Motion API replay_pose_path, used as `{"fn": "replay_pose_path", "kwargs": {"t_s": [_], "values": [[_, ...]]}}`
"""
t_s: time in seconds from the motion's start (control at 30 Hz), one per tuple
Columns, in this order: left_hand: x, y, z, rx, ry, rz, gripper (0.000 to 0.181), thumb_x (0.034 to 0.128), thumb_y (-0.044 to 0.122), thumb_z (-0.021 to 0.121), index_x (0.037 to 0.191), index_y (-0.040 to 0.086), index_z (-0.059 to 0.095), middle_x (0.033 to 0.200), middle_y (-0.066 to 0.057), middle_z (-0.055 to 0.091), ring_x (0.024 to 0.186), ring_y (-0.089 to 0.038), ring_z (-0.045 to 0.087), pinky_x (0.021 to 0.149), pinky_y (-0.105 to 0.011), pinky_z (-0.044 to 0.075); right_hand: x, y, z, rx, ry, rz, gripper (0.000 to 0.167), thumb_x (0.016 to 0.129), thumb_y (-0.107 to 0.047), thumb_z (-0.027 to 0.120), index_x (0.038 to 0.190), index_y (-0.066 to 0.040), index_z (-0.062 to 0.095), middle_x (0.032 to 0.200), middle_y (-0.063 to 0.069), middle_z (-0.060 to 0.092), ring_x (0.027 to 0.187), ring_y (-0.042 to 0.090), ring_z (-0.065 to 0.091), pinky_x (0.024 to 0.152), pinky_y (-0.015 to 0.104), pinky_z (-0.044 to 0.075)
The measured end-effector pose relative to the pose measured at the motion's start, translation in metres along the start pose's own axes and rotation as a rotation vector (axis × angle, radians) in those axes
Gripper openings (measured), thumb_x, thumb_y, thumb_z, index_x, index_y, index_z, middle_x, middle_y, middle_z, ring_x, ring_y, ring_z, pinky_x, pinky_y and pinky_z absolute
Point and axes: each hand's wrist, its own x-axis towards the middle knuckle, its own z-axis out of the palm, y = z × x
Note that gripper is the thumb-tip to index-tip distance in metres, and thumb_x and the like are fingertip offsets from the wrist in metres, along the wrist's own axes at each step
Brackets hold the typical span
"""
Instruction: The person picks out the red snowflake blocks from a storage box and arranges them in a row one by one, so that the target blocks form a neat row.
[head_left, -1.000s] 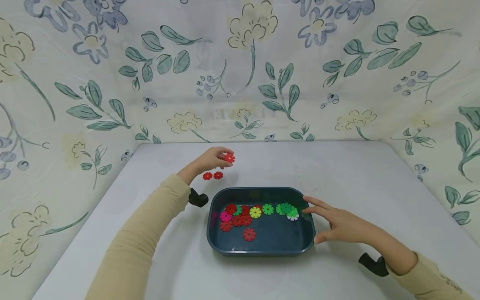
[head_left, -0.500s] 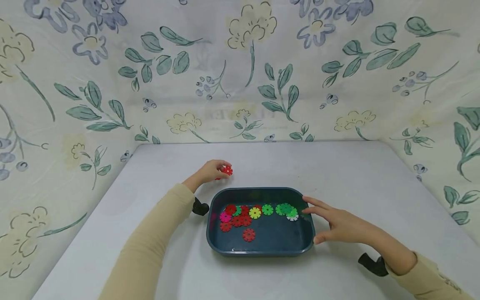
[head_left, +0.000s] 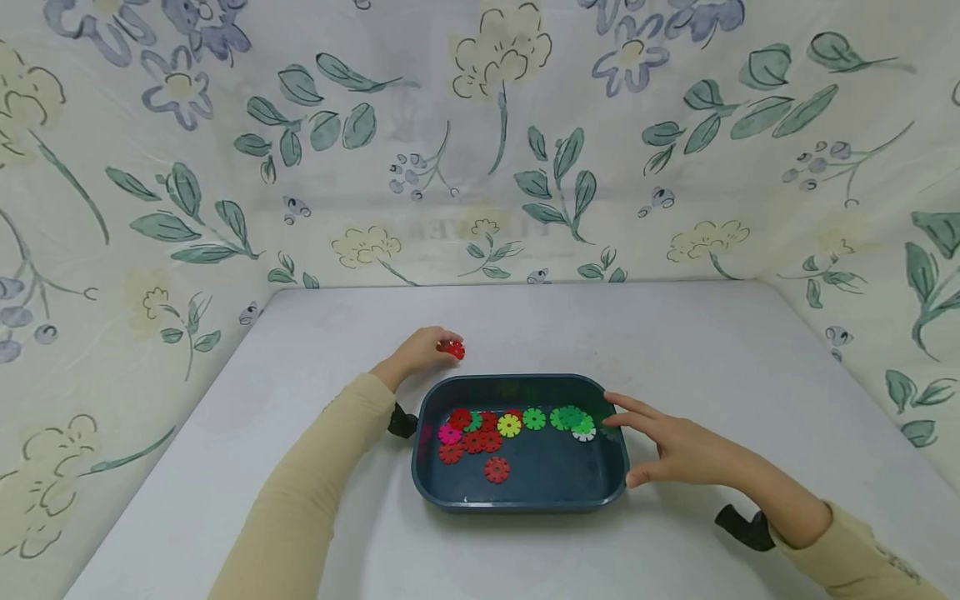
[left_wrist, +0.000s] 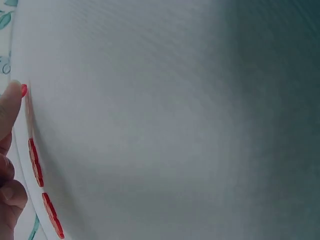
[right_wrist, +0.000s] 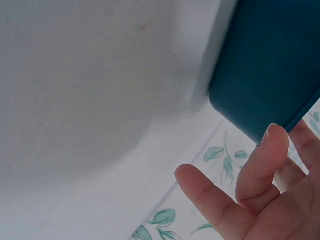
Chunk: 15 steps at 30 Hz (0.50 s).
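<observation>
My left hand (head_left: 417, 353) is low over the table beyond the tray's far left corner. It pinches a red flower-shaped disc (head_left: 456, 350); in the left wrist view only a sliver of that red disc (left_wrist: 24, 90) shows at a fingertip. Two more red discs (left_wrist: 36, 162) lie flat on the table close by, seen edge-on there and mostly hidden by the hand in the head view. My right hand (head_left: 686, 450) is spread at the right end of the dark blue tray (head_left: 525, 506), fingertips and thumb at its rim.
Inside the tray lie several flower-shaped discs: red ones (head_left: 497, 470), a pink one (head_left: 450, 433), a yellow one (head_left: 509, 426), green ones (head_left: 534, 418) and a white one (head_left: 584, 435). A floral cloth (head_left: 480, 167) stands behind the white table (head_left: 675, 333).
My left hand has come down and nearer with the pinched red disc, now covering the two red discs on the table. My right hand and the tray have stayed in place.
</observation>
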Motion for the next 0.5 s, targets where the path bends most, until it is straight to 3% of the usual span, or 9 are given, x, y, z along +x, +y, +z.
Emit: {"fn": "replay_pose_path", "kwargs": {"t_s": [0.27, 0.5], "values": [[-0.0028, 0.0001, 0.0015, 0.187, 0.048, 0.068, 0.043, 0.0810, 0.023, 0.070, 0.121, 0.009, 0.060, 0.101, -0.012, 0.056, 0.091, -0.023, 0.049, 0.077, -0.035, 0.044, 0.0001, -0.0012, -0.0005, -0.002, 0.001, 0.000, 0.074, 0.074, -0.051, 0.065, 0.130, -0.008, 0.045, 0.150, 0.014, 0.019, 0.057, 0.003, 0.037, 0.052, 0.019, 0.035], [-0.0048, -0.0002, 0.0023, 0.245, 0.075, 0.078, 0.036, 0.0823, 0.023, 0.068, 0.115, 0.008, 0.064, 0.105, -0.013, 0.053, 0.097, -0.026, 0.046, 0.083, -0.038, 0.043, -0.0003, -0.0003, -0.0004, 0.001, -0.002, -0.003, 0.073, 0.074, -0.050, 0.065, 0.131, -0.008, 0.044, 0.150, 0.014, 0.018, 0.058, 0.004, 0.038, 0.052, 0.019, 0.036]]}}
